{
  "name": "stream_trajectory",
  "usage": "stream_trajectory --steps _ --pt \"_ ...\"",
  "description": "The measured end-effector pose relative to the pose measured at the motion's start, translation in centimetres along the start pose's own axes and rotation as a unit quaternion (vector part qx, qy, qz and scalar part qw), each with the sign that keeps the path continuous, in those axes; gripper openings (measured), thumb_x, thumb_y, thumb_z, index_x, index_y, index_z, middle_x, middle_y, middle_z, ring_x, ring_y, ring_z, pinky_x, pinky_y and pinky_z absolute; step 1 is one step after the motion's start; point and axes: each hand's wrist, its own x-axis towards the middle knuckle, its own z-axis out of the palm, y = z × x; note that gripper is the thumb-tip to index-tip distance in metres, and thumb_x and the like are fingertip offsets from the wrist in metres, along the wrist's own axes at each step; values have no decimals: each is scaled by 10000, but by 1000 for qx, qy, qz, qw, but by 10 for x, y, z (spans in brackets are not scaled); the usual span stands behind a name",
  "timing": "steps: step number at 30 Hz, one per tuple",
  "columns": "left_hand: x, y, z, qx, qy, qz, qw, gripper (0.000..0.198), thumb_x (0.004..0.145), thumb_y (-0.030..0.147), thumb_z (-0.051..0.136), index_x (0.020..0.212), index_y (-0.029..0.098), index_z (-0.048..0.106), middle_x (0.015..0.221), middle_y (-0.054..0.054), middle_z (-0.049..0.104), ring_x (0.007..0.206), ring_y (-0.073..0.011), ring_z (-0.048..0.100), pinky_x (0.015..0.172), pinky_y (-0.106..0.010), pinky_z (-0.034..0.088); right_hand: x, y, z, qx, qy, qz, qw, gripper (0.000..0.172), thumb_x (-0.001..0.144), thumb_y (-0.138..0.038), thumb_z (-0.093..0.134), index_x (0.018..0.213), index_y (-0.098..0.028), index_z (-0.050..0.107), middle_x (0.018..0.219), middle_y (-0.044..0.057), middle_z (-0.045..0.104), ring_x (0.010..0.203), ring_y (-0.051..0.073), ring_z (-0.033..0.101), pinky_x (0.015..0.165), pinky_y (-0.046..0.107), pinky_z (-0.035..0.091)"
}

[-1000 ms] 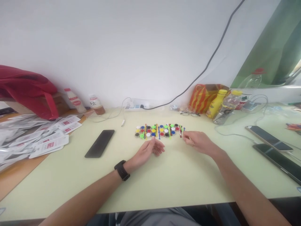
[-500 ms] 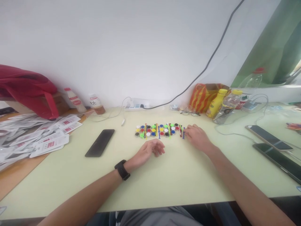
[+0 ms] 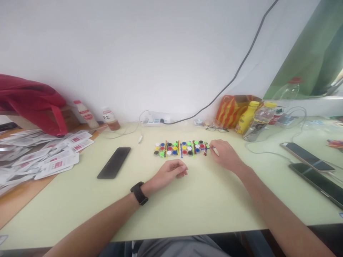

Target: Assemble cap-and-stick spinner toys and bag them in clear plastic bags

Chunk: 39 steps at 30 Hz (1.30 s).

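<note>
My right hand pinches a thin blue plastic stick by one end. The stick lies crosswise over a small bunch of dark red and other coloured sticks at the right end of a row. That row holds small round discs in red, blue, yellow, white, green and black, set in groups with coloured sticks lying upright between them. Below the row, my left hand rests on the table with its fingers curled in and the thumb against them; nothing shows in it. A black watch is on the left wrist.
A black phone lies left of the discs; two more phones are at right. White packets are heaped at far left. Bottles, a striped bag, glasses and a power strip stand along the wall.
The blue stick, upright beside the red bunch before, has turned crosswise and reaches left over it in my right hand. The fingers of my left hand have curled closed.
</note>
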Motion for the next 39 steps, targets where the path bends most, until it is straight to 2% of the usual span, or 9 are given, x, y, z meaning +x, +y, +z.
stream_trajectory --steps 3,5,13,17,24,32,39 --pt "0 1 0 -4 0 0 1000 353 960 498 673 936 148 703 901 -82 730 795 -159 629 770 -287 501 0 -4 4 64 -7 18 998 116 961 -166 441 873 -236 470 828 36 635 761 220 582 738 341 414" --pt "0 1 0 -6 -1 -1 1000 345 959 490 678 936 146 701 902 -81 729 792 -156 625 770 -285 499 0 -7 8 104 -12 16 994 138 977 -172 414 861 -240 446 827 31 615 734 212 568 700 328 414" --pt "0 1 0 -10 -2 -6 1000 330 954 475 688 926 147 698 900 -81 727 799 -156 623 772 -285 497 -1 -17 4 190 -5 -2 982 158 950 -120 426 974 -234 533 944 56 642 854 225 623 787 343 470" --pt "0 1 0 -11 -5 -6 1000 332 949 477 694 927 146 705 894 -78 726 800 -156 622 770 -281 497 -2 -17 5 197 -13 -18 980 181 944 -113 443 1010 -231 563 961 58 655 864 225 639 796 347 486" --pt "0 1 0 -9 -4 -8 1000 342 938 490 703 925 149 712 893 -79 727 806 -162 633 768 -280 501 -4 -14 11 185 -20 -23 982 350 954 -109 449 1245 -215 612 1101 103 705 964 253 683 881 396 529" --pt "0 2 0 -5 -2 -11 1000 328 947 477 696 918 150 705 891 -75 726 805 -157 627 775 -281 497 -3 -14 9 174 -18 -33 984 402 960 -118 458 1311 -225 622 1177 112 717 1018 266 697 925 421 541" --pt "-1 3 1 -5 -3 -12 1000 331 952 478 689 925 149 704 912 -88 730 819 -163 634 785 -290 500 -3 -13 4 168 -26 -39 985 337 966 -113 446 1146 -214 713 944 75 685 822 221 667 774 349 530"
